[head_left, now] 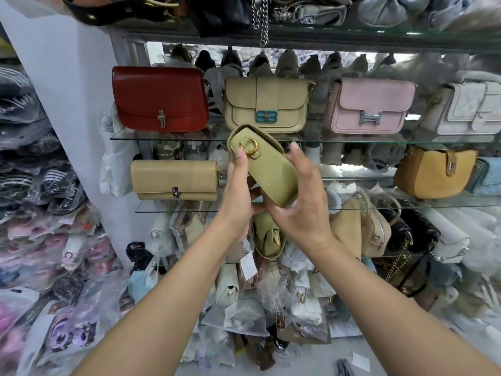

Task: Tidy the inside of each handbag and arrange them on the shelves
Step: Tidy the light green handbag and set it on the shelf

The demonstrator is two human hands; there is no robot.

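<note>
I hold a small olive-green handbag (pixel 268 169) end-on in front of the glass shelves, its gold ring facing me. My left hand (pixel 240 191) grips its left side, with the thumb near the ring. My right hand (pixel 301 204) cups its right side and bottom. On the upper glass shelf (pixel 168 137) stand a red bag (pixel 160 99), a beige bag with a teal clasp (pixel 267 104), a pink bag (pixel 368 105) and a white bag (pixel 466 109). One shelf lower stand a long beige bag (pixel 174 179) and a mustard bag (pixel 433 172).
Plastic-wrapped bags lie piled on the floor below the shelves (pixel 244 308). Another olive bag (pixel 267 236) and a tan bag (pixel 360 229) sit on a lower shelf. Wrapped goods are stacked at the left (pixel 40 213). Dark bags and a chain (pixel 260 17) hang from the top shelf.
</note>
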